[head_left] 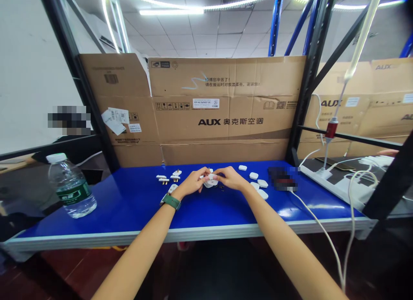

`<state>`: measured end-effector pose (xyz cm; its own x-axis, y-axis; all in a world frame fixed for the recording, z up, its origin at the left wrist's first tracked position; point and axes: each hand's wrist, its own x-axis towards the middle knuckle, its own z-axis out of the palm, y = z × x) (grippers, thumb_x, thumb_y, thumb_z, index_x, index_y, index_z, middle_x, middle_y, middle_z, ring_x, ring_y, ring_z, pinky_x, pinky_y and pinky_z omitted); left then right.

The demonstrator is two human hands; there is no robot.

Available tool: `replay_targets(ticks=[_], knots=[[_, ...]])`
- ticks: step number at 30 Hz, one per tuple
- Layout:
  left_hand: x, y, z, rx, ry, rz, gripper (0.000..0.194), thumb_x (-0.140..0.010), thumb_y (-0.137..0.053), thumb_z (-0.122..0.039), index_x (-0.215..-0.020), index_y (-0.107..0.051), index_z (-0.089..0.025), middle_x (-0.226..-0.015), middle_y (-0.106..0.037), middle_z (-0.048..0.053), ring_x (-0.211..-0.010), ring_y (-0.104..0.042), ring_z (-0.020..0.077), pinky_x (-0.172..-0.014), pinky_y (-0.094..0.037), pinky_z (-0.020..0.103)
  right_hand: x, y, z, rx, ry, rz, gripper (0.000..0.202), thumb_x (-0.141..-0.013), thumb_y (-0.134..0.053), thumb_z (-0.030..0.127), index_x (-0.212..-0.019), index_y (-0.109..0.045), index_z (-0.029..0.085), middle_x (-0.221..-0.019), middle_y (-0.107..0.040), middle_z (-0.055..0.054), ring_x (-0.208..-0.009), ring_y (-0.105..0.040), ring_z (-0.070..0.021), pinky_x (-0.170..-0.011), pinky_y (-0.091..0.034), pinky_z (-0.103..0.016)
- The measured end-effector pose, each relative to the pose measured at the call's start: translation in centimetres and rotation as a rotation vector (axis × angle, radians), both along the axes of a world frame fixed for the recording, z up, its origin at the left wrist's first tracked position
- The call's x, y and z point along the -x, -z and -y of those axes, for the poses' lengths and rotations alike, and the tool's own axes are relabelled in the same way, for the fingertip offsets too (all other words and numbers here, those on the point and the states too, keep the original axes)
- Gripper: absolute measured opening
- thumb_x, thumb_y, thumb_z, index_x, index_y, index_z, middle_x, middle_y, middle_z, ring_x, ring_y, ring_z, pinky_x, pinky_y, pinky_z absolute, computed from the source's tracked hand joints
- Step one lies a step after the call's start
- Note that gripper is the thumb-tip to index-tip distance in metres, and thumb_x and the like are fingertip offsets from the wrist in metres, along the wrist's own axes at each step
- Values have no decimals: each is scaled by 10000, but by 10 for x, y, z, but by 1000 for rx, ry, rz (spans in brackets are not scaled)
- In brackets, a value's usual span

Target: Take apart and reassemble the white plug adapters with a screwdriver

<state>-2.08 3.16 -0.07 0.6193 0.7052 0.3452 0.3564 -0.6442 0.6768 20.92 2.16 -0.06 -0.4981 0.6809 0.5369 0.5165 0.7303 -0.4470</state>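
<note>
Over the middle of the blue tabletop, my left hand (191,182) and my right hand (231,178) meet with bent fingers. Both pinch a small white plug part (211,178) between them. Under and around my fingertips are further white parts, partly hidden, and some tiny dark bits (221,187). Left of my left hand lie several white plug pieces (163,180) with brass-coloured pins. One white piece (173,188) is close to my left wrist, which wears a green-banded watch (171,201). Several white rounded covers (262,184) are scattered right of my right hand.
A water bottle (71,186) stands at the left of the blue table (129,209). At the right lies a dark device (282,178) with a white cable (319,231), beside a white power strip (325,179). Cardboard (226,136) walls the back. Another person (69,123) is at far left.
</note>
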Motion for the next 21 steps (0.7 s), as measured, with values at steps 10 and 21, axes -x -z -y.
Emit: replay_targets(ticks=[10, 21], knots=[[3, 0, 4, 42, 95, -276, 172, -870, -577, -303, -964, -642, -174, -573, -556, -39, -452, -479, 101, -509, -357, 215, -8, -1, -5, -34, 270, -62, 199, -965, -565, 346, -1001, -674, 183, -782, -688, -18, -707, -599, -162, -665, -401, -250], [5, -11, 9, -11, 160, -310, 399, -818, -699, -469, -1093, -718, -181, -622, -426, -52, -572, -390, 103, -581, -315, 226, -8, 8, -5, 153, 221, 302, 45, -719, -798, 242, -755, -778, 225, -742, -734, -13, -649, -630, -155, -580, -391, -236]])
